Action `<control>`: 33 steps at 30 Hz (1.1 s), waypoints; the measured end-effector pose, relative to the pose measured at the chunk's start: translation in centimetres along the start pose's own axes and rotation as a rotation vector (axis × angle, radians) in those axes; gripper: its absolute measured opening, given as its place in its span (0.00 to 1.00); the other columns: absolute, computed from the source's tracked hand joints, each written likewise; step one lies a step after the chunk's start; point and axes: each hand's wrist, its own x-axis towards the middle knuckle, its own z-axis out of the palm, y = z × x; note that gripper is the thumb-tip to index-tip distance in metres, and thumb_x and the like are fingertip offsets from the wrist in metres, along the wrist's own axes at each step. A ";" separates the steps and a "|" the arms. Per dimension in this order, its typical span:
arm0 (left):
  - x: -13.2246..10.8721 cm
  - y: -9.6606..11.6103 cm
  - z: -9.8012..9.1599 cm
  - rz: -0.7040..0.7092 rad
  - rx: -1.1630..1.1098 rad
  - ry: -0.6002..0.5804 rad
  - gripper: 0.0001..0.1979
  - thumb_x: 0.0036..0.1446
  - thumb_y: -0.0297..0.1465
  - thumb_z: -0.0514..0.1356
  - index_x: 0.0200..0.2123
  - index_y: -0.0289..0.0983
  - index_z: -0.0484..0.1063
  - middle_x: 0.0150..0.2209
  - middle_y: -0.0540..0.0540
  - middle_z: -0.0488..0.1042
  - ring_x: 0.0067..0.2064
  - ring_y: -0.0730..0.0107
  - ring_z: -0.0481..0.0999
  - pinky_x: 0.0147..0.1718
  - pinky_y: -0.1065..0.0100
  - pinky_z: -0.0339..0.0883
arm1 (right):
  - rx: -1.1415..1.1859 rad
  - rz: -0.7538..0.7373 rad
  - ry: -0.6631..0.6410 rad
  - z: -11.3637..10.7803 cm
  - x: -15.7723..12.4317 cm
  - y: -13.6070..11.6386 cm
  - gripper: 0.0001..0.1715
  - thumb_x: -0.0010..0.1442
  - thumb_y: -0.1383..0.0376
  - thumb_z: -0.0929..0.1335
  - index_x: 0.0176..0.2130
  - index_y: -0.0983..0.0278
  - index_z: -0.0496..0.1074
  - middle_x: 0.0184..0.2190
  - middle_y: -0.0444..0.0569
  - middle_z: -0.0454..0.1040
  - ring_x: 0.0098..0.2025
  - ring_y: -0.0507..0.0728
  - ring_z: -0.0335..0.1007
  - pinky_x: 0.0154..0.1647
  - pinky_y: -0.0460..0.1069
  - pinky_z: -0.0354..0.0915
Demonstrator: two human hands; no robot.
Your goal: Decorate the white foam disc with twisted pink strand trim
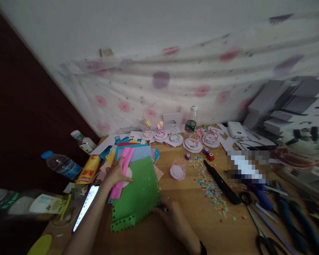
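Note:
My left hand point(116, 174) lies over a bright pink strip point(128, 156) with fingers and thumb spread. A white round disc point(128, 174) shows partly beneath it. The strip rests on a green sheet point(142, 184), punched with holes along its edges and folded up at the lower left. At the sheet's lower right edge is my right hand point(174, 216), its thumb and fingers closing on the edge; motion blurs the fingertips. Blue and other coloured sheets point(138, 150) lie under the green one. A white disc with a pink beaded ring point(177, 171) sits to the right.
Several decorated white discs point(192, 144) line the back, near a clear bottle point(190, 122). Confetti point(212, 194), a black tool point(222, 182), scissors point(260, 226) and pliers point(289, 216) lie right. A lit phone point(86, 207), yellow packet point(89, 169) and bottles point(62, 164) are left.

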 end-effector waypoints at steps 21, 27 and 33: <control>1.1 -1.7 -0.3 0.001 0.170 -0.074 0.20 0.64 0.41 0.63 0.54 0.36 0.71 0.55 0.40 0.72 0.54 0.55 0.74 0.52 0.49 0.70 | -0.279 0.072 -0.058 0.0 -0.3 -0.7 0.04 0.65 0.67 0.71 0.41 0.61 0.78 0.39 0.50 0.82 0.41 0.60 0.79 0.38 0.46 0.62; 1.2 -1.8 -0.3 -0.016 0.187 -0.069 0.23 0.60 0.42 0.65 0.53 0.35 0.70 0.56 0.39 0.71 0.56 0.53 0.72 0.54 0.50 0.67 | -0.331 0.081 -0.074 0.2 -0.5 -0.6 0.08 0.65 0.66 0.72 0.46 0.62 0.78 0.43 0.52 0.82 0.44 0.62 0.79 0.40 0.47 0.64; 0.6 -1.0 -0.8 -0.019 0.120 -0.006 0.40 0.40 0.44 0.72 0.54 0.29 0.67 0.54 0.26 0.72 0.57 0.37 0.71 0.54 0.50 0.64 | -0.382 0.087 -0.086 0.5 -0.4 -0.6 0.09 0.65 0.65 0.71 0.47 0.60 0.77 0.45 0.53 0.81 0.45 0.63 0.79 0.39 0.48 0.65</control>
